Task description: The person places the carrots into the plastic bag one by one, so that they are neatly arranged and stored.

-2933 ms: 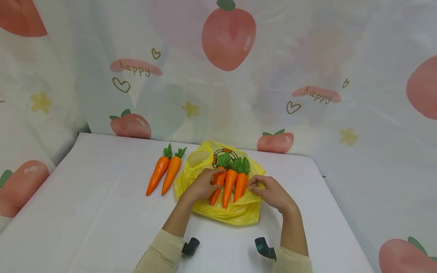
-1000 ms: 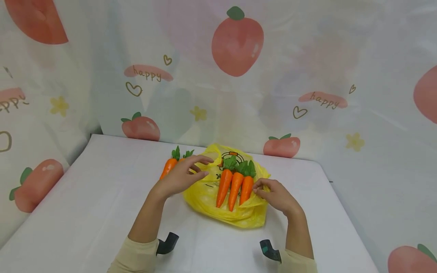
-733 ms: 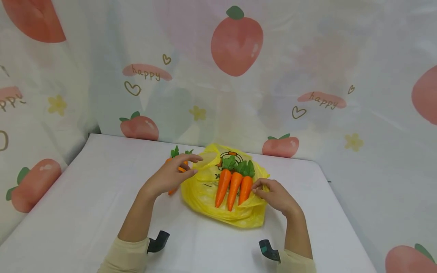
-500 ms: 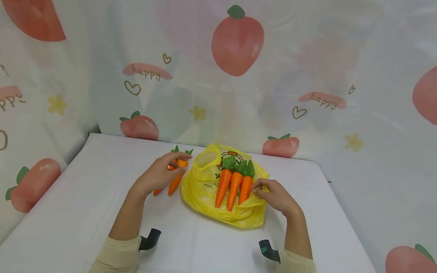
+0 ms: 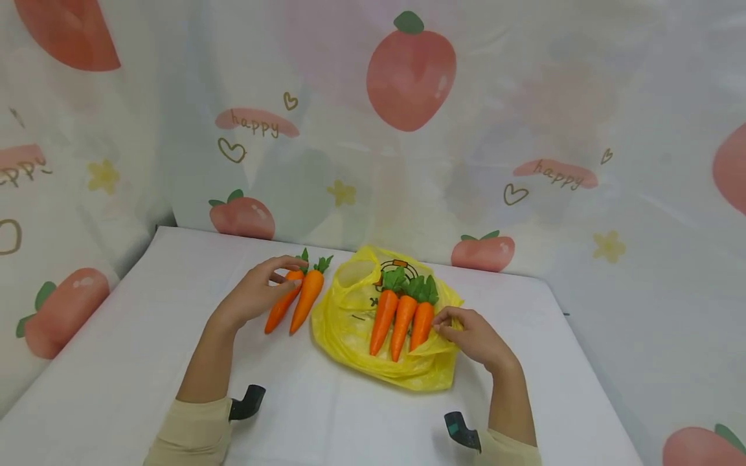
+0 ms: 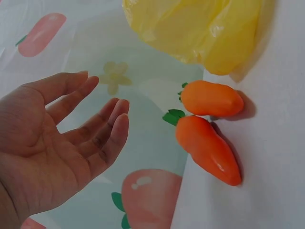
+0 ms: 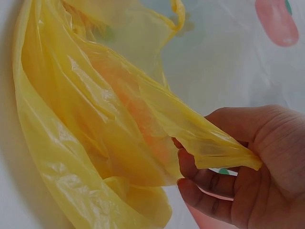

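My left hand (image 5: 253,291) hovers over two carrots lying side by side on the table, the left carrot (image 5: 278,312) and the right carrot (image 5: 307,301). In the left wrist view its fingers are spread and loosely bent, apart from both carrots. My right hand (image 5: 474,336) pinches the right edge of a yellow plastic bag (image 5: 344,330); the right wrist view shows the thin film between thumb and fingers. Three more carrots (image 5: 403,320) with green leaves lie in a row at the bag's mouth. A fold of the bag covers the rightmost one's lower tip.
A white cloth covers the table (image 5: 326,421), which meets a printed curtain (image 5: 361,149) along its back and sides. Black curved camera mounts (image 5: 247,402) stick out from both sleeves.
The left hand has let go of the leftmost carrot at the bag, then moved left to above the two loose carrots. The right hand stays at the bag's edge.
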A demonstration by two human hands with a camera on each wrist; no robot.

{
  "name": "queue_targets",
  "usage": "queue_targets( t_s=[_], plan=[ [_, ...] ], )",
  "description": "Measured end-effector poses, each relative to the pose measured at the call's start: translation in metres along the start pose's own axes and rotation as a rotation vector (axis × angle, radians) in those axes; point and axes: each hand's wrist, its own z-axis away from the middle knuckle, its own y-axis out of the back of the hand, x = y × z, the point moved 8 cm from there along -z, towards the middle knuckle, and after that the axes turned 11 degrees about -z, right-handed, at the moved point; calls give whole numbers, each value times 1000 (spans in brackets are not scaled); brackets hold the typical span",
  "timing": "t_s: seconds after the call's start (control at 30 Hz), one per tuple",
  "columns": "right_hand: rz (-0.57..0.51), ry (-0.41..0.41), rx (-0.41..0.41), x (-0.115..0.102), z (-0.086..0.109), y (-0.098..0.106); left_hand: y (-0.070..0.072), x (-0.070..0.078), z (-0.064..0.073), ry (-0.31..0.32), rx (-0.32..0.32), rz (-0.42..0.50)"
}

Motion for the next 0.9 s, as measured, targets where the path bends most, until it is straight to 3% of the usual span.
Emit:
queue_targets(
  t_s=[0.37, 0.9],
  plan=[
    [-12, 2, -7, 1, -1, -2, 0, -36, -10, 134, 54, 23],
    [8, -9, -4, 1, 0, -3, -6, -70, -18, 216, 48, 56]
  ],
)
